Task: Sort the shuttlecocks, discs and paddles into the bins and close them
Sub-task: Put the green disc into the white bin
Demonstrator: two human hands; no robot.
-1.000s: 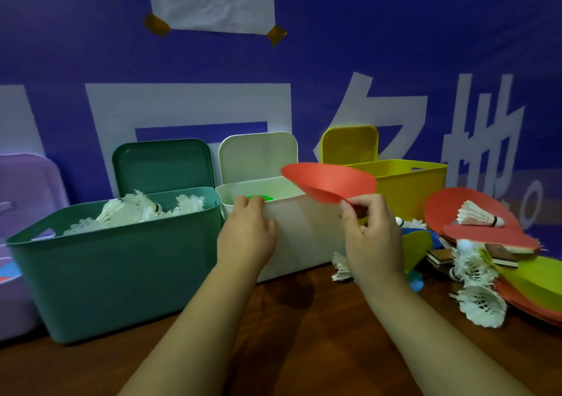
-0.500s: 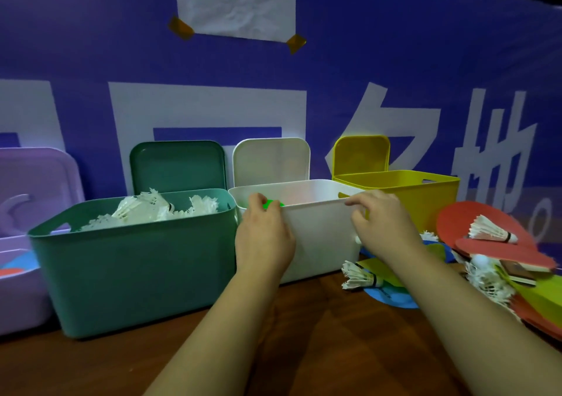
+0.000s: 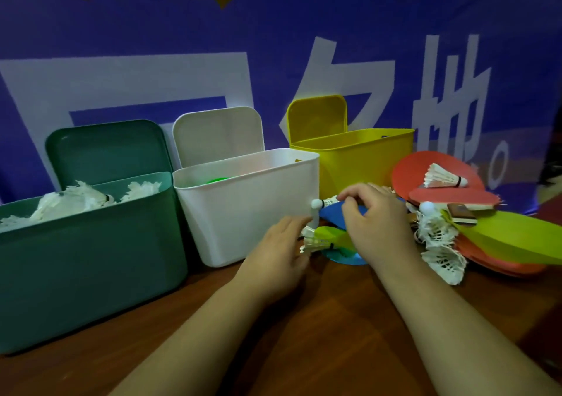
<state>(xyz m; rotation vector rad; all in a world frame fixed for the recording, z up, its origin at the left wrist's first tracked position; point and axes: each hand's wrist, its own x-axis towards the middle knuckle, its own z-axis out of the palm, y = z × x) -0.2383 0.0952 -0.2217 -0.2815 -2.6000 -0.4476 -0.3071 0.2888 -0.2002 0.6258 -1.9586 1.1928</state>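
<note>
Three bins stand open on the table [image 3: 304, 350], each with its lid leaning upright behind it. The green bin [image 3: 91, 258] on the left holds shuttlecocks [image 3: 76, 201], the white bin [image 3: 243, 213] in the middle holds a green disc [image 3: 217, 180], and the yellow bin [image 3: 365, 158] stands behind on the right.

The right hand [image 3: 374, 222] is curled, thumb and forefinger pinching the edge of a blue disc [image 3: 331, 213] just beside the white bin's right corner. The left hand [image 3: 276, 255] is below it, its loosely bent fingers at the feathers of a loose shuttlecock [image 3: 316, 242]. I cannot tell whether it has hold of it.

Further right is the unsorted pile [image 3: 456, 228]: red discs [image 3: 407, 179], a lime disc [image 3: 511, 237], paddles and more shuttlecocks
</note>
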